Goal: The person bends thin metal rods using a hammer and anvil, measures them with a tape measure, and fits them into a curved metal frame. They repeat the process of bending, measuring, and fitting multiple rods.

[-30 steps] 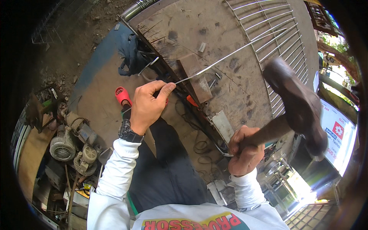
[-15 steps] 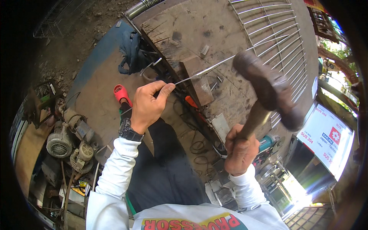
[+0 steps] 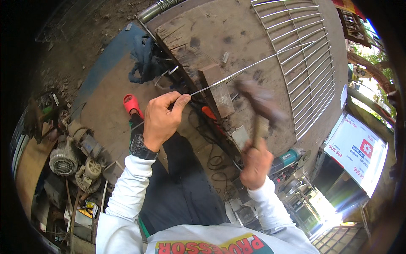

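My left hand point(image 3: 164, 118) is closed around a thin metal rod point(image 3: 247, 67), pinching it between thumb and fingers. From there the rod runs up and right across a rusty steel block point(image 3: 217, 91) at the bench edge, its far end over a wire grid. The other end sticks out behind my left hand, past the wrist. My right hand point(image 3: 257, 164) grips the wooden handle of a hammer point(image 3: 262, 99). Blurred by motion, the hammer's head is over the bench, right of the steel block and below the rod.
The grid of metal rods point(image 3: 302, 63) lies on the bench point(image 3: 262, 40). A teal angle grinder point(image 3: 287, 158) is at the bench's right side. Cables point(image 3: 218, 165) loop beneath the edge. Electric motors point(image 3: 63, 158) stand at lower left; blue cloth point(image 3: 143, 57) hangs near the bench.
The hammer has swung left and down, toward the rod and steel block. My right hand has shifted slightly with it. My left hand still holds the rod in nearly the same place.
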Action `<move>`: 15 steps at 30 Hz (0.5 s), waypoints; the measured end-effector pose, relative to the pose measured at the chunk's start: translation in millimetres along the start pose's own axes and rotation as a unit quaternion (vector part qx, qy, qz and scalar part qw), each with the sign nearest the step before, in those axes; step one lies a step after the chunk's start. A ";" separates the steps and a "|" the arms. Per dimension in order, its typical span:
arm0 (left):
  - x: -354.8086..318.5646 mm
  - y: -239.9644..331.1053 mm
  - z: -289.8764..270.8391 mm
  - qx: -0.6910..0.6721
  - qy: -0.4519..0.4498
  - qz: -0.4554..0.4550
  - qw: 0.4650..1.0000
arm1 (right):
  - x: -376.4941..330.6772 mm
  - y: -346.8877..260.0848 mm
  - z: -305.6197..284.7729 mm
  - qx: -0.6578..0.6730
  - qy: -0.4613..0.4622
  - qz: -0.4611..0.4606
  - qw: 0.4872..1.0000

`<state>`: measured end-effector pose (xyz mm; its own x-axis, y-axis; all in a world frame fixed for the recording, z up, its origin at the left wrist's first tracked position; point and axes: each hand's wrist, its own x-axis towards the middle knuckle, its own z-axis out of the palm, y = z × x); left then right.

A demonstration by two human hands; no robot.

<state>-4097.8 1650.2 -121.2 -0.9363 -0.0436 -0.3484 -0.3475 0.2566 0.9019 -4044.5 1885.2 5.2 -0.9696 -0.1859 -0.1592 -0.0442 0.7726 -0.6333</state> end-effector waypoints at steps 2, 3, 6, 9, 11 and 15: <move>-0.5 1.8 -1.6 0.012 -0.001 -0.008 1.000 | 14.8 6.3 14.5 0.029 -0.089 0.195 0.976; -1.6 3.8 -0.4 0.009 0.002 -0.004 1.000 | 16.0 2.9 10.7 0.032 -0.076 0.173 0.981; -0.1 4.2 -3.4 0.019 0.002 -0.008 1.000 | 11.5 -15.7 3.8 0.030 -0.001 0.075 0.997; -1.3 4.2 -4.0 0.022 0.006 -0.008 1.000 | -10.9 -12.9 -1.5 0.111 0.043 0.045 0.992; -0.9 6.5 -1.8 0.028 0.002 0.000 1.000 | -9.3 0.7 8.7 0.036 0.024 0.020 0.999; -0.7 20.8 -7.0 0.078 0.005 -0.006 0.997 | 17.1 -11.6 4.0 0.039 -0.044 0.181 0.982</move>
<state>-4104.7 1648.7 -100.4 -0.9327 -0.0564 -0.3561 -0.3476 0.4028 0.8467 -4059.5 1870.6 6.7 -0.8938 0.0370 -0.4469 0.3202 0.7503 -0.5783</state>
